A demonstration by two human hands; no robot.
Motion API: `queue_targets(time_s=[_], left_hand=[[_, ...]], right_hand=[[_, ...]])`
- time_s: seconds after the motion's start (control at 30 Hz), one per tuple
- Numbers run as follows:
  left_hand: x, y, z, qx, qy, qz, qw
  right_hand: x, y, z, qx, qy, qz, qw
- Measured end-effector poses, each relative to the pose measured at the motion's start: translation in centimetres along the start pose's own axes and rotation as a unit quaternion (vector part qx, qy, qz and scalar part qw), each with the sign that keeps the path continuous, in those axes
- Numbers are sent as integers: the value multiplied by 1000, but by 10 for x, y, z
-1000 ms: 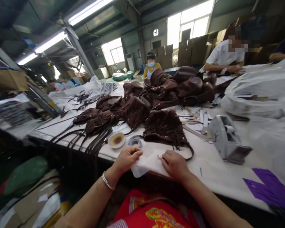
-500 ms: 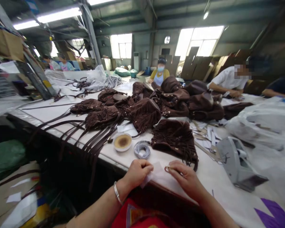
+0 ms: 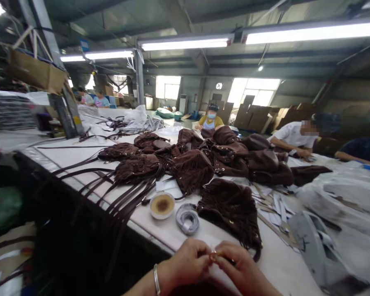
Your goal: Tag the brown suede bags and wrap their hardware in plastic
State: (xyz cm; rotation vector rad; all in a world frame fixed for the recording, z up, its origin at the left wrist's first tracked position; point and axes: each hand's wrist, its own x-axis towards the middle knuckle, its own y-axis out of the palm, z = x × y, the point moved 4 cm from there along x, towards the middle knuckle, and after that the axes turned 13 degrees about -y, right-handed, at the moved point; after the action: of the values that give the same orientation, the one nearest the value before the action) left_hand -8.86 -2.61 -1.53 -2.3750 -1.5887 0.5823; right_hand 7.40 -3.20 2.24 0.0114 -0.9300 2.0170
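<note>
At the near table edge, my left hand [image 3: 193, 259], with a silver bangle on the wrist, and my right hand [image 3: 239, 263] meet fingertip to fingertip. A small orange-red, ring-shaped thing [image 3: 213, 257] is pinched in my right fingers; its exact kind is too small to tell. My left fingers are closed against it, and what they hold is hidden. Just beyond lie a coil of grey cord [image 3: 187, 220], a white bowl [image 3: 152, 212] with a yellow-brown filling, and a dark brown fringed bag [image 3: 231, 209].
More brown fringed bags [image 3: 193, 168] are heaped across the table, their straps [image 3: 123, 201] hanging over the front edge. To the right are paper strips [image 3: 279, 209], a grey tape dispenser [image 3: 314, 246] and clear plastic bags [image 3: 342, 193]. Co-workers sit across the table [image 3: 165, 236].
My hands were apart, with a thin white sheet at my left fingers; now they have come together at the small ring-shaped thing. The view has tilted up.
</note>
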Motion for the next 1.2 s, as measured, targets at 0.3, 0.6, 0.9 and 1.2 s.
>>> queue_targets(time_s=[0.3,0.6,0.9,1.2], left_hand=[[-11,1,-3,-74,-141,22,987],[-17,10,-22,-11,-100,-4,995],[-17,13,-31,92,-31,11,995],[-16,17,-33,176,51,44,982]], right_hand=[[-29,-27,-4,-3,77,-21,997],[-29,-26,8,-99,14,-13,995],[-33,-22,2,-172,4,54,984],[-34,-13,1,-175,5,117,978]])
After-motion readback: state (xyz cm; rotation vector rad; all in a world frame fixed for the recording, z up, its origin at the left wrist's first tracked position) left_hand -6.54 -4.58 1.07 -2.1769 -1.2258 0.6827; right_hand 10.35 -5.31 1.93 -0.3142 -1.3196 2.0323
